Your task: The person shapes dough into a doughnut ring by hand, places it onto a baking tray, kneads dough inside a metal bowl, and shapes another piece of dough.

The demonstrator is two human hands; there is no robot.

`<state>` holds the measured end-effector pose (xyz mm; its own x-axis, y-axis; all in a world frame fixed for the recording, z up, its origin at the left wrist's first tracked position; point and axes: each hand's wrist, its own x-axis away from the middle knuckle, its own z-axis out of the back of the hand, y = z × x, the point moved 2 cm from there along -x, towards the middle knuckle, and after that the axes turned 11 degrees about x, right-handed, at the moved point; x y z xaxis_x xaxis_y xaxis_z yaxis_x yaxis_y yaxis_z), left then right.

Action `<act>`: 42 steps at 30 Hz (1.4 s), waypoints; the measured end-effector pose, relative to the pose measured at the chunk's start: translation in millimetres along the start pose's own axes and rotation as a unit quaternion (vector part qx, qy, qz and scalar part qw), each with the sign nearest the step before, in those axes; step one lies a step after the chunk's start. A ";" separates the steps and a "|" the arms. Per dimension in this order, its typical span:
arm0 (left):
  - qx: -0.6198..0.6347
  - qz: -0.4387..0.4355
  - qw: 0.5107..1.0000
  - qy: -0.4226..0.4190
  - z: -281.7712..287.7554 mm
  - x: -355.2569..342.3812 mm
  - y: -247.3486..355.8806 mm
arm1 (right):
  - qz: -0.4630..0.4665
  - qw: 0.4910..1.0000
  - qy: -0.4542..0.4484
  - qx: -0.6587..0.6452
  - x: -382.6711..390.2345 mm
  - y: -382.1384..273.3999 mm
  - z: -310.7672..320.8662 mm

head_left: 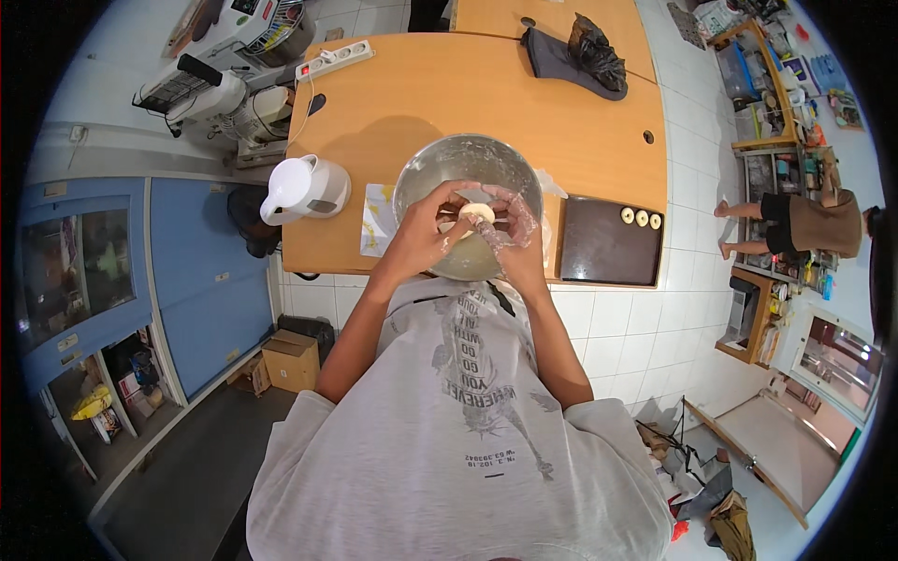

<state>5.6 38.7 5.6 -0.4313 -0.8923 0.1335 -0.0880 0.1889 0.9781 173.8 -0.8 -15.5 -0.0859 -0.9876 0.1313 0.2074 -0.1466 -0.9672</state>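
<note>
A metal mixing bowl [468,159] stands on the wooden table [449,93] right in front of me. Over the bowl both hands hold a small pale ring of dough [477,214]. My left hand [426,229] pinches it from the left with bare fingers. My right hand [510,229], in a thin clear plastic glove, grips it from the right. To the right a dark baking tray [603,248] carries three small dough rings [641,218] along its far edge.
A white jug [304,187] and a yellow-printed paper [377,220] lie left of the bowl. A power strip [335,58] and dark cloth [575,56] sit farther back. A stand mixer [234,103] is at left. Another person [795,222] stands by shelves at right.
</note>
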 end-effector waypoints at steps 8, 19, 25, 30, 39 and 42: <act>0.008 0.004 1.000 -0.016 -8.9 0.2 -9.9 | 0.026 1.000 -0.005 -0.011 3.5 3.2 7.8; 0.047 -0.005 0.999 -0.010 -19.6 -1.1 -1.6 | 0.009 0.999 -0.024 -0.026 0.2 -0.2 19.5; 0.005 -0.021 1.000 -0.015 -21.6 -0.8 -5.1 | -0.011 0.999 -0.027 -0.039 1.7 0.0 23.3; 0.009 -0.028 1.000 0.004 -26.5 -4.3 -8.7 | 0.005 0.998 -0.059 -0.001 1.3 -0.6 27.2; 0.085 -0.029 0.996 -0.008 -23.6 -1.1 -19.4 | 0.016 0.998 -0.049 -0.046 -4.0 5.5 27.2; 0.094 -0.025 0.995 0.001 -24.4 1.4 -22.6 | 0.020 0.997 -0.048 -0.048 -4.1 6.7 24.1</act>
<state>28.9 23.2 -12.5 -0.4201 -0.9033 0.0867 -0.2754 0.2180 0.9363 199.0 0.8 -17.2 0.0150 -0.9941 0.1072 0.1141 -0.1049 -0.9879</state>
